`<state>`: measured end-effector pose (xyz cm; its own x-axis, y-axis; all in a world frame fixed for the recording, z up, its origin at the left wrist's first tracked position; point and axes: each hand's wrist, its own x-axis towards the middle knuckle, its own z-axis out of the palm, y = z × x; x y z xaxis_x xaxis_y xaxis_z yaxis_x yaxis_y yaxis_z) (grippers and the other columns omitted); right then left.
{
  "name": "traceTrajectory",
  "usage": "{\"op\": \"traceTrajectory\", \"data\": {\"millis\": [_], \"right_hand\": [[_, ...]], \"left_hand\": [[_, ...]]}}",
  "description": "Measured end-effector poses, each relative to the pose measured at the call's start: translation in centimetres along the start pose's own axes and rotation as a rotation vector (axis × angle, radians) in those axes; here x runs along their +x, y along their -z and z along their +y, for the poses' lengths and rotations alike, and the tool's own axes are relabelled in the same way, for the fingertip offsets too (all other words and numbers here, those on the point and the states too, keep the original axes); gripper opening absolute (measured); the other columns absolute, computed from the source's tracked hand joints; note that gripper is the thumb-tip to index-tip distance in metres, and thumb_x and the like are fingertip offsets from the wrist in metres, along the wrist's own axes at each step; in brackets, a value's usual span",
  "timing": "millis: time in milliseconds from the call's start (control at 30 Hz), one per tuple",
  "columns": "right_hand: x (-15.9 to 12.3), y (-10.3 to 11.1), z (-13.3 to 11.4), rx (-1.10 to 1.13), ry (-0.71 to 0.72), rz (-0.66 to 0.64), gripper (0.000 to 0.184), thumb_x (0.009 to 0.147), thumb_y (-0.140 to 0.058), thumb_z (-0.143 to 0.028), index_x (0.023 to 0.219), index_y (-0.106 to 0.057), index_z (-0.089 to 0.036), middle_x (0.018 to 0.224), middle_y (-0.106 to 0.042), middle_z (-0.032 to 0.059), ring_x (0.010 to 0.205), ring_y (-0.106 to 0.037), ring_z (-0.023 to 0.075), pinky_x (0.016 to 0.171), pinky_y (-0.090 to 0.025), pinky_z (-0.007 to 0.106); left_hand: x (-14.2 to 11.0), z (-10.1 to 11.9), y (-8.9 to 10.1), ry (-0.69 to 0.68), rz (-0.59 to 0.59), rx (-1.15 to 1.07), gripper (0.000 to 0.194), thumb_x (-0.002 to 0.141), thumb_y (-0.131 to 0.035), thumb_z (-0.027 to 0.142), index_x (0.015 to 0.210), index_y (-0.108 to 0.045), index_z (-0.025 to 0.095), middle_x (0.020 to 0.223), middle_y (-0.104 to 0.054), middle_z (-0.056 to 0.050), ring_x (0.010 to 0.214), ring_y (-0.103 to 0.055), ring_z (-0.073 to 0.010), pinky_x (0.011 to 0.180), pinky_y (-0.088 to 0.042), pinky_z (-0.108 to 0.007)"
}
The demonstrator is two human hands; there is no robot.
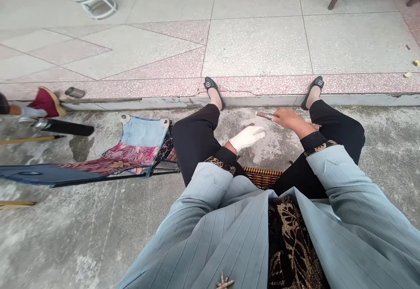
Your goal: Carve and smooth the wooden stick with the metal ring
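My left hand (248, 137), in a white knitted glove, is between my knees with its fingers pressed together. What it holds, if anything, I cannot make out. Small brown bits (250, 151) show just below the glove, and I cannot tell whether they lie on the ground. To its right and a little farther off, my bare right hand (285, 117) is closed around a short brown stick-like piece (262, 114) with a silvery ridged band near the fingers. The free end of that piece points left, above the gloved fingertips and apart from them.
A woven wicker seat edge (262, 176) shows between my thighs. On the left stand a patterned cloth folding chair (131, 153), a black cylinder (68, 127) and another person's red shoe (47, 102). My feet rest on a raised tiled step (256, 53). A white stool (98, 7) stands farther back.
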<state>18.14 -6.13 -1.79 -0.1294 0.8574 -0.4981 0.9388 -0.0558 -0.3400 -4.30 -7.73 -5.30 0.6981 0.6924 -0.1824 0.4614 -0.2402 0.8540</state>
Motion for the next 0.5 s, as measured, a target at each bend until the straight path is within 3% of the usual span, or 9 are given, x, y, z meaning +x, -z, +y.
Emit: {"op": "traceTrajectory", "data": {"millis": [67,167,300,367,400,500], "right_hand": [[-0.4,0.2,-0.3,-0.077,0.048,-0.193,0.025,0.092,-0.059,-0.036,0.093,-0.073,-0.016,0.090,-0.069,0.0121,0.077,-0.060,0.0202,0.066,-0.039,0.030],[-1.0,0.6,-0.4,0.043,0.178,-0.529,0.024,0.089,-0.063,-0.037,0.088,-0.071,-0.015,0.074,-0.065,0.0057,0.062,-0.053,0.0142,0.060,-0.038,0.028],[-1.9,1.3,-0.2,0.317,0.378,-0.775,0.036,0.079,-0.072,-0.050,0.085,-0.069,-0.015,0.063,-0.057,-0.0012,0.055,-0.046,0.0097,0.056,-0.037,0.025],[-2.2,1.5,-0.1,0.468,0.458,-0.765,0.039,0.077,-0.073,-0.053,0.085,-0.068,-0.016,0.064,-0.056,-0.0020,0.055,-0.046,0.0087,0.054,-0.037,0.024],[-2.2,1.5,0.1,0.547,0.475,-0.689,0.039,0.078,-0.072,-0.054,0.085,-0.067,-0.016,0.066,-0.057,-0.0021,0.055,-0.046,0.0083,0.054,-0.037,0.023],[-1.8,1.4,0.5,0.730,0.397,-0.297,0.035,0.085,-0.066,-0.052,0.081,-0.062,-0.017,0.067,-0.056,-0.0014,0.054,-0.044,0.0081,0.054,-0.036,0.023]], "left_hand": [[0.0,-0.1,0.6,-0.003,0.043,0.011,0.028,0.089,-0.052,0.040,0.084,-0.065,0.016,0.076,-0.063,-0.003,0.076,-0.058,-0.0174,0.074,-0.045,-0.028],[0.1,-0.3,1.1,-0.009,0.122,-0.001,0.030,0.091,-0.046,0.038,0.087,-0.065,0.015,0.086,-0.067,-0.004,0.085,-0.060,-0.0189,0.081,-0.046,-0.030],[0.4,-0.9,0.6,0.002,0.122,-0.067,0.030,0.090,-0.046,0.038,0.083,-0.063,0.014,0.087,-0.067,-0.004,0.085,-0.060,-0.0186,0.083,-0.047,-0.031],[0.7,-1.2,0.0,0.005,0.121,-0.169,0.030,0.089,-0.049,0.040,0.085,-0.062,0.014,0.086,-0.066,-0.005,0.082,-0.059,-0.0175,0.080,-0.048,-0.030],[0.8,-1.4,-0.3,0.010,0.120,-0.228,0.031,0.090,-0.049,0.042,0.087,-0.062,0.014,0.085,-0.066,-0.005,0.078,-0.059,-0.0163,0.077,-0.048,-0.029],[0.9,-1.7,-1.0,0.058,0.082,-0.312,0.038,0.092,-0.049,0.049,0.088,-0.061,0.014,0.071,-0.058,-0.002,0.060,-0.050,-0.0113,0.062,-0.043,-0.025]]}}
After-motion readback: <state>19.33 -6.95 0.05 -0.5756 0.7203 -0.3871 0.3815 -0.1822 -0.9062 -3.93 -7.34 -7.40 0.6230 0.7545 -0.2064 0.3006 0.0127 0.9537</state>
